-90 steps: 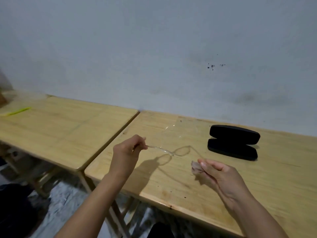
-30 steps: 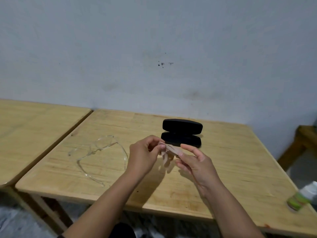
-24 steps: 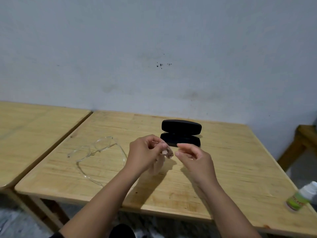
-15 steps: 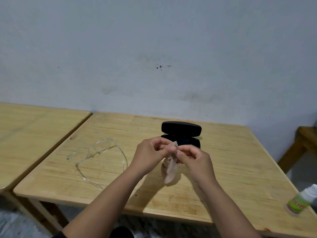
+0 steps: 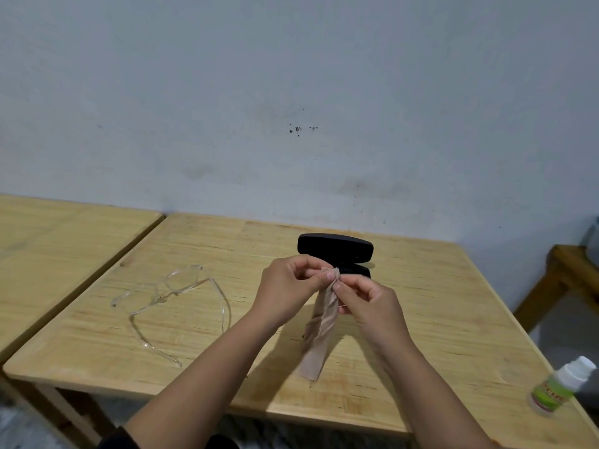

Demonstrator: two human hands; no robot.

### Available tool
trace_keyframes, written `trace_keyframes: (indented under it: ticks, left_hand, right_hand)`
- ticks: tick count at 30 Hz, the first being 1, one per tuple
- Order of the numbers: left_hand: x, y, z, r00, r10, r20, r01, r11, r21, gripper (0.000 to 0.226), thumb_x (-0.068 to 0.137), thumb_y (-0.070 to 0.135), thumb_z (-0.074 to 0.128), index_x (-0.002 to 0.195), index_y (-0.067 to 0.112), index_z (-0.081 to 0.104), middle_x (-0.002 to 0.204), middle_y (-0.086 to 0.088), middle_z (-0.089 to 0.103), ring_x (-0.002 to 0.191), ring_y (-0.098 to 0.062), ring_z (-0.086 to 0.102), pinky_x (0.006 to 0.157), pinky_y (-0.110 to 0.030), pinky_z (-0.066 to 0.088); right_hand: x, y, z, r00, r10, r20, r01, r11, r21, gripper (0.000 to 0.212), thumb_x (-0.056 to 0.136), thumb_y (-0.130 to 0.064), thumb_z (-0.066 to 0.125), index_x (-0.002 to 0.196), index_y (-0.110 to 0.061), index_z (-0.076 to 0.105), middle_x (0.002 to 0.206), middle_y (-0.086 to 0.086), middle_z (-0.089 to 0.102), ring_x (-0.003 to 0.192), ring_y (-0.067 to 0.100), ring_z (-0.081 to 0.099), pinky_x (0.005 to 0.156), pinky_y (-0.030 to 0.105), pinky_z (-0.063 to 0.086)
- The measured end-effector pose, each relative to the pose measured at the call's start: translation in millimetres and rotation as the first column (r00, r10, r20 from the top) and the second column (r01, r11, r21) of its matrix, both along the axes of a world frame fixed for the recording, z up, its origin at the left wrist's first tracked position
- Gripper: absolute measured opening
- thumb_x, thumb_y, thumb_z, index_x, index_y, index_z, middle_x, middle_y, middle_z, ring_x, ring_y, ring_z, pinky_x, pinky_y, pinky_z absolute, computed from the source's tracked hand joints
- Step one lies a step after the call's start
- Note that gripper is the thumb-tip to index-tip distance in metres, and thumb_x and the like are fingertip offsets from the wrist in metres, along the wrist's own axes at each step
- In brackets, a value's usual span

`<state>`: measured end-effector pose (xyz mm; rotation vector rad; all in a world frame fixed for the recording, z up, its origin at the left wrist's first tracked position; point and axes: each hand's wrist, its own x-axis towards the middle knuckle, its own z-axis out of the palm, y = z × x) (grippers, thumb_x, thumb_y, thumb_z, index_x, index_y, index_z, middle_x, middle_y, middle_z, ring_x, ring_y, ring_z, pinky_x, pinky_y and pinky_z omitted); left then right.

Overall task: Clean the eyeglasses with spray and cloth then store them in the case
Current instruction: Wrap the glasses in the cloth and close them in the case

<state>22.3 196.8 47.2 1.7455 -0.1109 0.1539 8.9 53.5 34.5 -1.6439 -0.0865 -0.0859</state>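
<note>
Eyeglasses (image 5: 175,299) parked open on table (image 5: 421,319) — left hand (image 5: 288,293) and right hand (image 5: 366,303) both pinch cloth (image 5: 319,332) top edge, likely unfolding it for wiping.

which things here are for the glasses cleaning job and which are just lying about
For the job:
clear plastic eyeglasses
beige cleaning cloth
open black hard case
small white-capped, green-labelled spray bottle

Lying about:
second wooden table
wooden stool

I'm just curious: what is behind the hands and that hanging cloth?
An open black glasses case stands on the table behind them. Its lid shows fully; the left hand, right hand and cloth cover most of its lower half, so its inside stays hidden.
</note>
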Motion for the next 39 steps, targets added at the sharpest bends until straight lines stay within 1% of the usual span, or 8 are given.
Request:
trace_keyframes:
  ticks: [2, 5, 12, 21, 29, 33, 35, 39]
  left_hand:
    - [0, -2, 1, 1.000, 0.010, -0.010, -0.010, 1.000, -0.016, 0.006, 0.074, 0.022, 0.076, 0.080, 0.020, 0.074, 0.061, 0.010, 0.069, 0.067, -0.002, 0.066, 0.073, -0.022, 0.052]
    - [1, -5, 2, 1.000, 0.014, -0.019, -0.014, 1.000, -0.021, 0.008, 0.074, 0.023, 0.077, 0.079, 0.019, 0.073, 0.060, 0.009, 0.068, 0.066, -0.004, 0.066, 0.077, -0.030, 0.056]
    - [4, -7, 4, 1.000, -0.002, -0.020, 0.001, 0.999, -0.036, 0.005, 0.077, 0.020, 0.074, 0.081, 0.018, 0.073, 0.058, 0.009, 0.066, 0.068, -0.011, 0.066, 0.083, -0.038, 0.057]
    - [7, -2, 6, 1.000, 0.008, -0.003, -0.008, 0.994, -0.110, 0.011, 0.083, 0.012, 0.066, 0.092, 0.018, 0.070, 0.077, -0.005, 0.074, 0.071, -0.011, 0.069, 0.073, -0.026, 0.056]
    - [-1, -4, 13, 0.998, 0.051, 0.023, -0.049, 0.994, -0.098, 0.012, 0.081, 0.018, 0.069, 0.091, 0.023, 0.066, 0.068, 0.001, 0.071, 0.061, -0.001, 0.062, 0.059, -0.015, 0.049]
    - [-10, -21, 9, 1.000, 0.030, 0.004, -0.029, 0.981, -0.191, 0.003, 0.083, 0.015, 0.067, 0.083, 0.017, 0.064, 0.077, -0.011, 0.073, 0.072, -0.017, 0.070, 0.074, -0.030, 0.057]
    - [-14, -24, 9, 1.000, -0.018, 0.009, 0.020, 0.967, -0.254, 0.005, 0.087, 0.014, 0.061, 0.086, 0.013, 0.066, 0.081, -0.009, 0.072, 0.076, -0.017, 0.069, 0.078, -0.028, 0.057]
    - [-20, -23, 8, 0.995, -0.094, 0.026, 0.097, 0.982, -0.160, 0.017, 0.075, 0.018, 0.075, 0.090, 0.018, 0.067, 0.089, -0.004, 0.073, 0.083, -0.013, 0.069, 0.076, -0.025, 0.055]
  right_hand:
    - [2, -3, 0, 0.996, -0.066, 0.055, 0.066, 0.998, 0.011, 0.020, 0.080, -0.013, 0.069, 0.094, -0.027, 0.069, 0.081, -0.002, 0.071, 0.077, 0.012, 0.066, 0.071, 0.028, 0.053]
    - [2, -5, 3, 0.989, -0.097, 0.115, 0.093, 0.995, 0.035, 0.019, 0.079, -0.008, 0.070, 0.086, -0.026, 0.070, 0.077, -0.002, 0.071, 0.074, 0.011, 0.065, 0.069, 0.026, 0.053]
    - [3, -11, 8, 0.993, -0.103, 0.055, 0.097, 0.990, 0.099, 0.008, 0.083, -0.010, 0.066, 0.084, -0.015, 0.072, 0.079, 0.001, 0.072, 0.066, 0.007, 0.065, 0.070, 0.026, 0.056]
    - [2, -19, 27, 0.999, -0.029, -0.046, 0.041, 0.959, 0.280, 0.013, 0.090, -0.007, 0.055, 0.081, -0.012, 0.063, 0.065, -0.005, 0.069, 0.063, 0.007, 0.063, 0.065, 0.019, 0.054]
    - [-4, -25, 46, 0.998, -0.051, -0.040, 0.062, 0.938, 0.342, 0.012, 0.089, -0.004, 0.055, 0.080, -0.010, 0.061, 0.057, -0.002, 0.067, 0.054, 0.006, 0.062, 0.058, 0.017, 0.056]
    - [-12, -15, 46, 0.995, -0.028, -0.100, 0.065, 0.917, 0.394, 0.010, 0.089, -0.004, 0.055, 0.083, -0.009, 0.061, 0.059, -0.001, 0.071, 0.054, 0.007, 0.066, 0.054, 0.018, 0.055]
    - [-13, -14, 46, 0.991, -0.035, -0.126, 0.085, 0.901, 0.425, 0.009, 0.089, -0.004, 0.055, 0.084, -0.008, 0.061, 0.060, -0.001, 0.071, 0.054, 0.007, 0.067, 0.053, 0.017, 0.055]
    - [-15, -16, 46, 0.989, -0.035, -0.142, 0.096, 0.889, 0.449, 0.009, 0.089, -0.002, 0.055, 0.083, -0.007, 0.060, 0.059, 0.002, 0.071, 0.054, 0.009, 0.067, 0.054, 0.018, 0.056]
